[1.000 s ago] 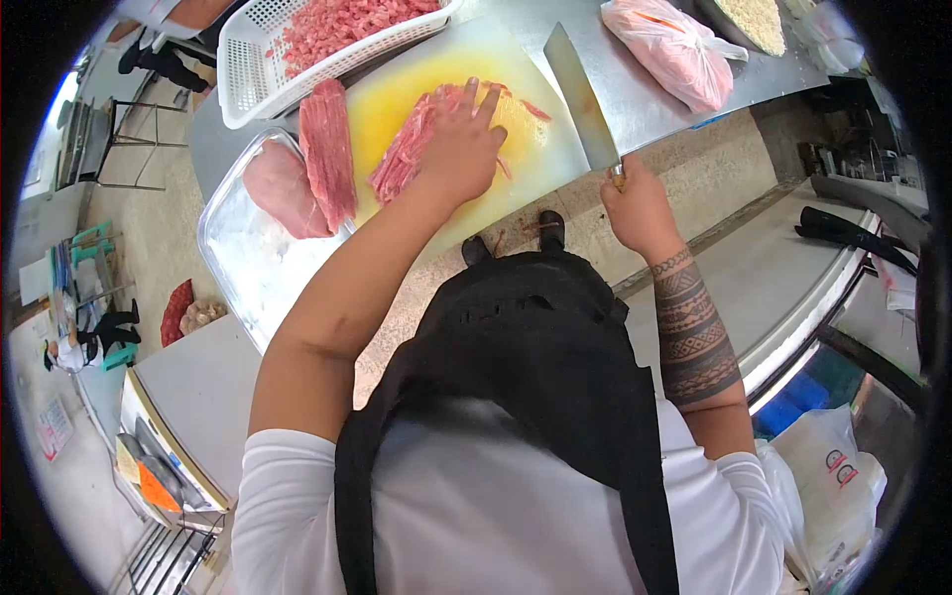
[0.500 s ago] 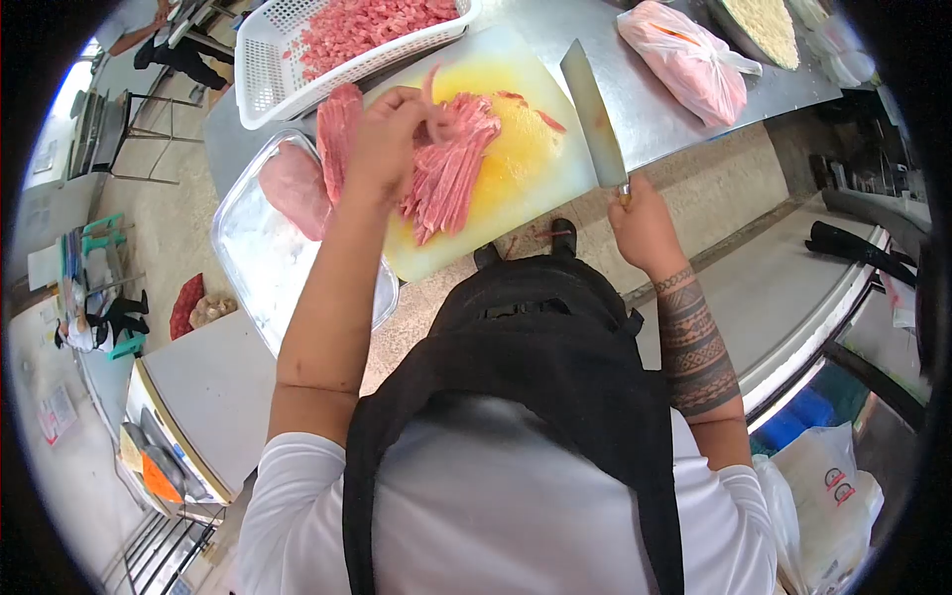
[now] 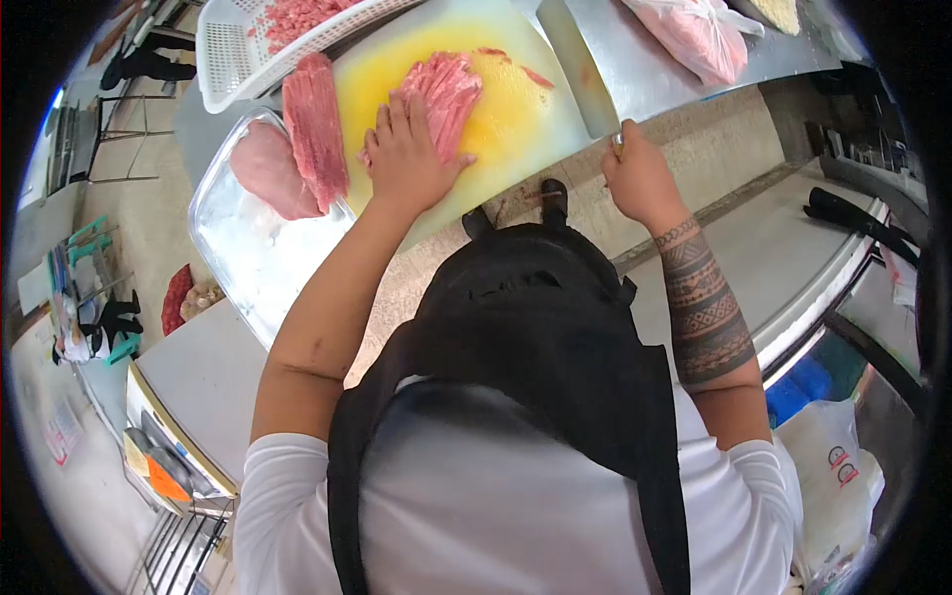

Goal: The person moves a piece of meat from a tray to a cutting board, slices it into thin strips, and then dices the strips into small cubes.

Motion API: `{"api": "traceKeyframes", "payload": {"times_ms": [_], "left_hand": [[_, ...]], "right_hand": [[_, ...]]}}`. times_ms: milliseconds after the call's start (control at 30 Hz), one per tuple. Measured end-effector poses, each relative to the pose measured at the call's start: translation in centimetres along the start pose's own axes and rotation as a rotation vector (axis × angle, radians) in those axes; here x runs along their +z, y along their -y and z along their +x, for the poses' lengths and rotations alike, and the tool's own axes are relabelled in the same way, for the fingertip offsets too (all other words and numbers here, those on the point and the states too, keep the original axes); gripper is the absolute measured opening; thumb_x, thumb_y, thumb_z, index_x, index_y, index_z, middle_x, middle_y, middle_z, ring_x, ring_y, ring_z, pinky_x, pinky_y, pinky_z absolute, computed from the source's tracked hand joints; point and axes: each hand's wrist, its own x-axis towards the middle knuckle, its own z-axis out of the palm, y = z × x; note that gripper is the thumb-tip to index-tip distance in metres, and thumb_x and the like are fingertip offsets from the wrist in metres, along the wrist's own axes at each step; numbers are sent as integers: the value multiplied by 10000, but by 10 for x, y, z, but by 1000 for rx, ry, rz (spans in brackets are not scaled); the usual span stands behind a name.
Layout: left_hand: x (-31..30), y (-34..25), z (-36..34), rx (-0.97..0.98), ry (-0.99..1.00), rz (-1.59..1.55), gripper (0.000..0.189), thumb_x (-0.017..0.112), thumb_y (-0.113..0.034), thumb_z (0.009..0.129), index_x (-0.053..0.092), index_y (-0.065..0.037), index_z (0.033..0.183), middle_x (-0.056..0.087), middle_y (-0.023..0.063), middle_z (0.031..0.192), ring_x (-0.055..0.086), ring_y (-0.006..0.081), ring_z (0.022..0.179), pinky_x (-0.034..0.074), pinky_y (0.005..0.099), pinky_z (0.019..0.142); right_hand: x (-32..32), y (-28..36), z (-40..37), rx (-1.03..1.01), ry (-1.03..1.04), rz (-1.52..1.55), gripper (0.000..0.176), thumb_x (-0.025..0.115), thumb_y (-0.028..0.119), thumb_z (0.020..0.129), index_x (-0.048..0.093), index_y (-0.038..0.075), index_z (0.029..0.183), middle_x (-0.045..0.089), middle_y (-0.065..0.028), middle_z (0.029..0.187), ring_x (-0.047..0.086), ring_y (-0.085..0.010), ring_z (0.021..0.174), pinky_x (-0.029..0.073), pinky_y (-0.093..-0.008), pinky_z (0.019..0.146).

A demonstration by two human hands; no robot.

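My left hand (image 3: 412, 154) lies spread over the lower left part of a pile of raw meat strips (image 3: 448, 91), pressing on it with fingers apart. The strips rest on a yellow-stained white cutting board (image 3: 531, 94). My right hand (image 3: 643, 174) grips the handle of a cleaver (image 3: 580, 74), whose broad blade lies along the board's right side. Left of the strips is a long uncut piece of meat (image 3: 315, 129). Beside that, a paler chunk of meat (image 3: 268, 169) sits in a clear plastic tray (image 3: 233, 263).
A white perforated basket (image 3: 226, 69) of diced meat stands behind the board. On the metal table (image 3: 684, 109) lies a bag of pink meat (image 3: 694, 40), with a container of crumbs (image 3: 778, 12) at the far right. A person (image 3: 104, 327) sits far left.
My left hand has come down from above the meat, where it held a thin strip, and now lies flat on the pile. The cleaver stays in my right hand. The whole view has shifted slightly.
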Motion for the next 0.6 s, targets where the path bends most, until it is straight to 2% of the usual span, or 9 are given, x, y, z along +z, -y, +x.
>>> {"api": "traceKeyframes", "payload": {"times_ms": [100, 200, 433, 533, 600], "left_hand": [[9, 4, 1, 25, -37, 9, 1173, 781, -667, 802, 274, -10, 1632, 343, 295, 1634, 371, 484, 1478, 348, 649, 1130], [9, 6, 2, 35, -62, -3, 1157, 781, -664, 804, 290, -13, 1625, 355, 294, 1625, 384, 483, 1465, 346, 635, 1128], [8, 8, -1, 33, -76, -83, 1118, 780, -655, 816, 326, -17, 1613, 363, 292, 1623, 385, 473, 1460, 306, 659, 1143], [10, 9, -2, -8, -101, -81, 1173, 808, -657, 774, 301, -33, 1629, 368, 280, 1628, 385, 456, 1484, 313, 625, 1178], [5, 6, -3, -124, -46, -84, 1185, 833, -622, 758, 288, -31, 1628, 382, 266, 1616, 391, 435, 1474, 322, 610, 1165]], "right_hand": [[5, 9, -5, -58, -58, -129, 245, 586, 177, 974, 519, -32, 1081, 689, -325, 1007, 680, -514, 972, 543, -594, 829], [2, 29, -11, -25, 13, -221, 226, 581, 163, 962, 520, -13, 1091, 705, -298, 973, 694, -503, 937, 552, -597, 811], [5, 30, -12, -25, -26, -243, 251, 585, 156, 957, 521, -12, 1132, 708, -298, 958, 696, -496, 928, 552, -597, 810], [6, 25, -10, -49, -25, -232, 252, 592, 161, 956, 526, -14, 1125, 704, -307, 974, 689, -503, 939, 548, -597, 820], [4, 27, -10, -47, -19, -221, 252, 600, 170, 954, 530, -15, 1112, 702, -309, 988, 682, -511, 945, 544, -598, 825]]}}
